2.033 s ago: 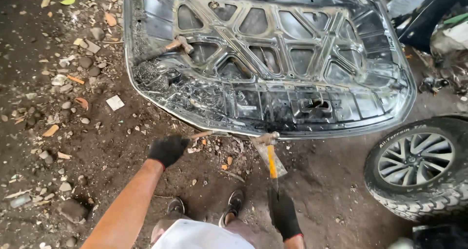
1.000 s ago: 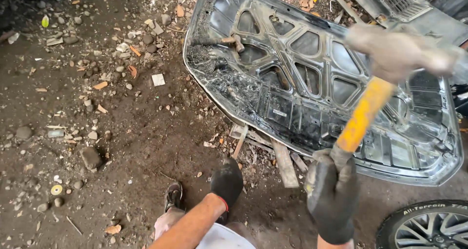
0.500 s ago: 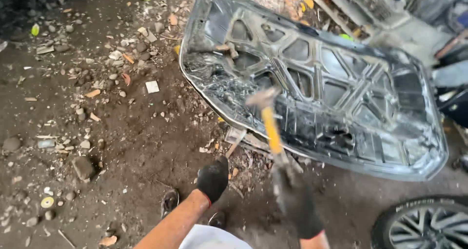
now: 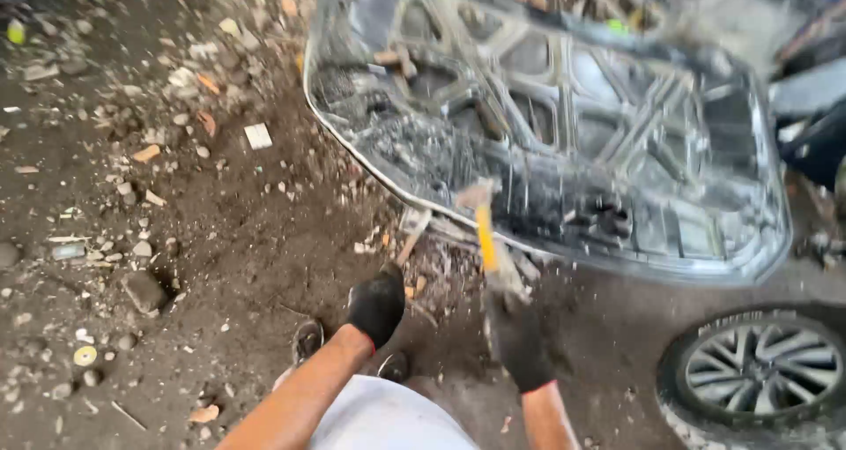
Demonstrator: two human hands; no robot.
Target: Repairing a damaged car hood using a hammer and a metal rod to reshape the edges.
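Motion-blurred hammer (image 4: 483, 230) head at car hood (image 4: 564, 133) edge.
Gripped by gloved right hand (image 4: 518, 340); gloved left hand (image 4: 377, 304) loosely curled, holding nothing.

- The right hand (image 4: 518, 340) is smeared by motion, so its fingers on the hammer (image 4: 487, 238) cannot be made out.
- The hammer's head, beyond that hand, is a blur.
- The car hood (image 4: 564, 141) is blurred, its far edge cut off.
- The wheel (image 4: 758, 375), right of that hand, is cropped.
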